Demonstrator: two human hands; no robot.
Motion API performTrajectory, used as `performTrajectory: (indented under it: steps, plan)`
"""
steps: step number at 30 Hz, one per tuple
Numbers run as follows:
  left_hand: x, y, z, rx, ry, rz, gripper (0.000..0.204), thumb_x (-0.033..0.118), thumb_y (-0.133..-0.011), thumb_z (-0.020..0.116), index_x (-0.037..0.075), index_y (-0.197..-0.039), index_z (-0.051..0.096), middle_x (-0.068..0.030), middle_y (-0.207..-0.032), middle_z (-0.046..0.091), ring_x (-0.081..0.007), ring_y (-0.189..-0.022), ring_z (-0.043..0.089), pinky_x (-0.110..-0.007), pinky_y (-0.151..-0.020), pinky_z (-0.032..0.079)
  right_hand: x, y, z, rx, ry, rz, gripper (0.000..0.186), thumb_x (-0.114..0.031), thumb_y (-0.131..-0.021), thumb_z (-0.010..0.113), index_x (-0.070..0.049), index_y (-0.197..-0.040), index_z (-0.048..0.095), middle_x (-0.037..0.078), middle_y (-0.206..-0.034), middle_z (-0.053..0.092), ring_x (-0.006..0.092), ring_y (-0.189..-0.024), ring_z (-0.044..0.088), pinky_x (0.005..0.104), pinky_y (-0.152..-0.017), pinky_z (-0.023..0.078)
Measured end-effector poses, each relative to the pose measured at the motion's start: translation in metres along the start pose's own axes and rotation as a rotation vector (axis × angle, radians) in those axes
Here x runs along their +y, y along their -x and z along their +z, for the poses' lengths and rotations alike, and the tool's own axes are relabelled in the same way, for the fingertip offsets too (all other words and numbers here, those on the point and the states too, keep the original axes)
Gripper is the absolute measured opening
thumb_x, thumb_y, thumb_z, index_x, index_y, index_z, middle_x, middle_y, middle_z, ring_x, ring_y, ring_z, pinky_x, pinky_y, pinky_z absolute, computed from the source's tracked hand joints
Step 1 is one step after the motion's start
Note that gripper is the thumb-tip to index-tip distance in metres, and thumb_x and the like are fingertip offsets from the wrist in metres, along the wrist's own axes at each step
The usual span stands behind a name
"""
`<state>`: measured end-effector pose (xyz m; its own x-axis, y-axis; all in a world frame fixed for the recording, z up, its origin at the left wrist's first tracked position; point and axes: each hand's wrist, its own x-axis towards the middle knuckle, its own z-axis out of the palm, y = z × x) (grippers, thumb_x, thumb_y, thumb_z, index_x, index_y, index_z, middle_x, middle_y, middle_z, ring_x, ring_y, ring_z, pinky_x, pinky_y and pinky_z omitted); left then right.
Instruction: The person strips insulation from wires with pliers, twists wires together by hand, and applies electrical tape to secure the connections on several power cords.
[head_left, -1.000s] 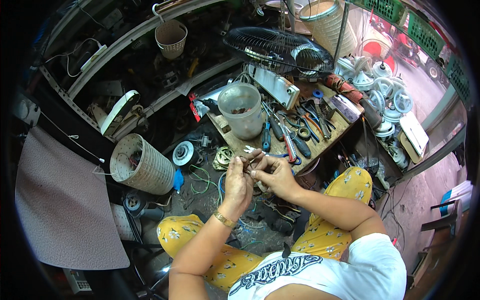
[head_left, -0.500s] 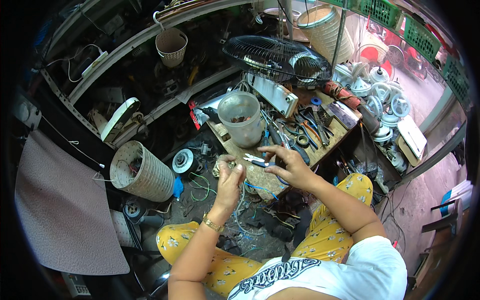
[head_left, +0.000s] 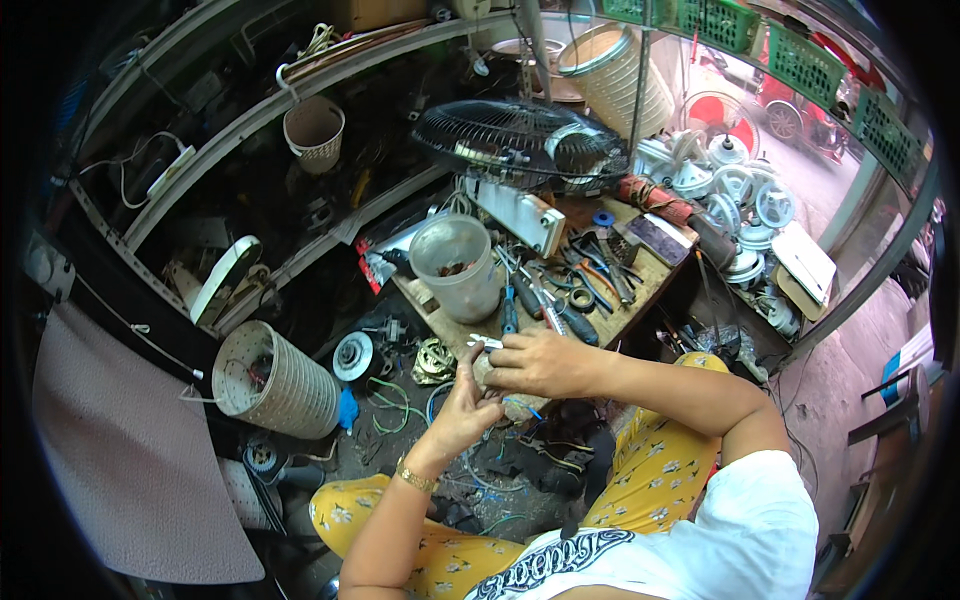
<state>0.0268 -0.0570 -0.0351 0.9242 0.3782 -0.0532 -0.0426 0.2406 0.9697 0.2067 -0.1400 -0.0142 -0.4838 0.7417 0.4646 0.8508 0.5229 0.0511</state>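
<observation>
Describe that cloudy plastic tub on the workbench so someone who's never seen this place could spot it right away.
Find the low wooden workbench strewn with hand tools, below the black fan grille. At its left end stands the translucent plastic tub, upright and open-topped, the only container among the flat-lying tools.

Both hands meet near picture centre. The left hand (head_left: 462, 412) cups a small part from below; the right hand (head_left: 538, 362) closes over it, fingertips pinching a small white piece (head_left: 484, 342). At twelve o'clock from them stands a translucent plastic tub (head_left: 456, 266) on a wooden board (head_left: 640, 290) strewn with pliers and screwdrivers. A pale perforated basket (head_left: 275, 382) lies at nine o'clock, a black fan grille (head_left: 520, 143) beyond the tub.
</observation>
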Motion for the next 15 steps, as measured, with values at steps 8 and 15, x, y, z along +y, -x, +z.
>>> performTrajectory:
  steps: [8, 15]
  plan:
    - [-0.006, -0.003, -0.006, 0.045, -0.188, -0.084, 0.055, 0.0, -0.085, 0.045, 0.002, -0.136, 0.024, -0.0081, -0.105, 0.05, -0.0119, -0.09, 0.051, -0.027, -0.079, 0.045, -0.003, 0.004, 0.0, -0.024, -0.044, 0.004, 0.021, -0.017, -0.079, 0.056, -0.008, -0.098, 0.058, 0.005, -0.094, 0.055, 0.0213, -0.082, 0.061, 0.0319, -0.057, 0.051]
    - [-0.011, 0.001, -0.011, 0.064, -0.435, -0.045, 0.042, 0.008, -0.092, 0.04, 0.005, -0.134, 0.029, -0.0048, -0.114, 0.046, -0.0115, -0.101, 0.047, -0.028, -0.087, 0.041, -0.009, 0.014, 0.016, 0.008, -0.275, 0.141, 0.018, -0.017, -0.081, 0.06, -0.008, -0.097, 0.059, 0.01, -0.084, 0.061, 0.0281, -0.075, 0.063, 0.0399, -0.058, 0.05]
